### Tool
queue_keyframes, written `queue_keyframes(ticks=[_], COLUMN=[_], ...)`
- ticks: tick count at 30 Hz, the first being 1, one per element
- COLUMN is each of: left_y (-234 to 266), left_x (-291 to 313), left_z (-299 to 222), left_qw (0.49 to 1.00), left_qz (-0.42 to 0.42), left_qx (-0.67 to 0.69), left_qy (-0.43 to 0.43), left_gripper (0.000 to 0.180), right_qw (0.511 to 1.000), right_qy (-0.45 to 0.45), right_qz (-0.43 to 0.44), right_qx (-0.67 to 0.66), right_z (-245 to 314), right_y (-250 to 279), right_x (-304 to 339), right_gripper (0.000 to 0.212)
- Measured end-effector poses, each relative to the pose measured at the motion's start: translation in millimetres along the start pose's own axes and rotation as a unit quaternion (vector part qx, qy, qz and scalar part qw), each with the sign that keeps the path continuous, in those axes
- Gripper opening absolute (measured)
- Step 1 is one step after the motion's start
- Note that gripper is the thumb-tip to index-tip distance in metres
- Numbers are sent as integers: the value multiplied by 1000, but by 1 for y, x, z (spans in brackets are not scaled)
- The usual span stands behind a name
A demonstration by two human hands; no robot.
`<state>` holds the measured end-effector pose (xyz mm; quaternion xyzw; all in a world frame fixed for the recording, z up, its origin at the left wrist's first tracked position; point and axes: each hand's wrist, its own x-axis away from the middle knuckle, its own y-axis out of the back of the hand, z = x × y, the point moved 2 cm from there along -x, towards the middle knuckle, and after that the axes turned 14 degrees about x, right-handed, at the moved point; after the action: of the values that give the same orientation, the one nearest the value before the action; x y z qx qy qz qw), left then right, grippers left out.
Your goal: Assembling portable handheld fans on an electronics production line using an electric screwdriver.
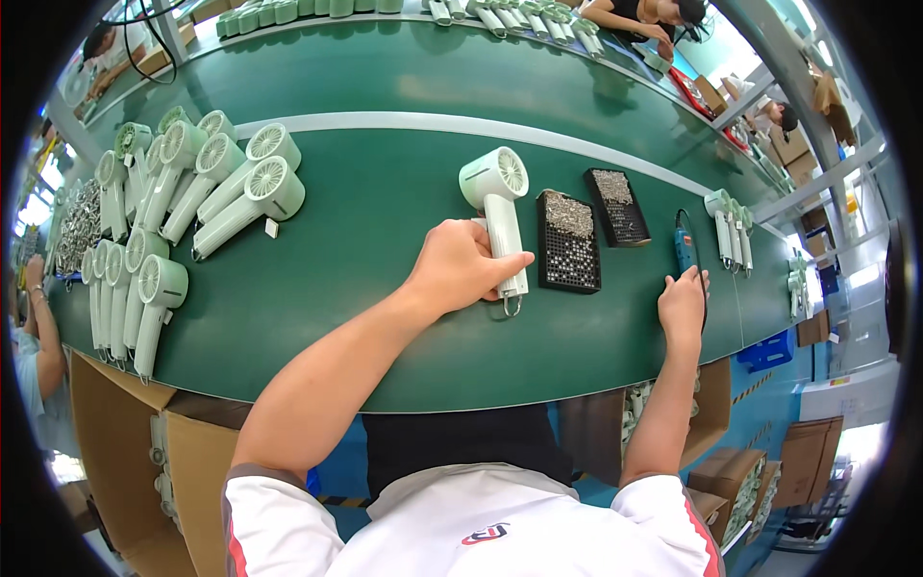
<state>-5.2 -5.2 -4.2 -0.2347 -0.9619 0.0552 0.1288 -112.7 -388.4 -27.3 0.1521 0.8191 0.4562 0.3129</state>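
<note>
Head view: the left hand (452,258) grips the pale-green fan (503,227), best held steady, while the right hand (683,306) holds what looks like a blue powered screwdriver (685,250), best kept square.

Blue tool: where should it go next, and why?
Perhaps left, toward the nearer black tray of small metal pieces: the right hand holds the blue tool, while the left hand holds a pale green fan beside that tray.

Green bench (356,356): pale-green fan-headed devices (274,187) massed, nine to ten o'clock; two black trays (570,286), two o'clock; further devices (734,238), near three o'clock.
</note>
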Motion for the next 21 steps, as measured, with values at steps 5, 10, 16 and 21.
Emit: queue_keyframes(ticks=[5,10,16,21], left_y=[0,1,0,1], left_x=[6,7,7,19], left_z=[-2,-3,-5,-12], left_qw=[998,992,981,957], left_qz=[-22,-31,-53,-107], left_qx=[-45,-101,-151,-184], left_qy=[-34,-75,-108,-196], left_gripper=[43,43,45,47], right_qw=[982,924,837,841], right_qy=[155,164,284,282], right_qz=[-112,-224,-56,-80], right_qx=[-6,-261,-464,-454], right_z=[9,45,131,164], right_y=[41,116,173,164], right_x=[22,49,119,130], right_gripper=[37,17,76,65])
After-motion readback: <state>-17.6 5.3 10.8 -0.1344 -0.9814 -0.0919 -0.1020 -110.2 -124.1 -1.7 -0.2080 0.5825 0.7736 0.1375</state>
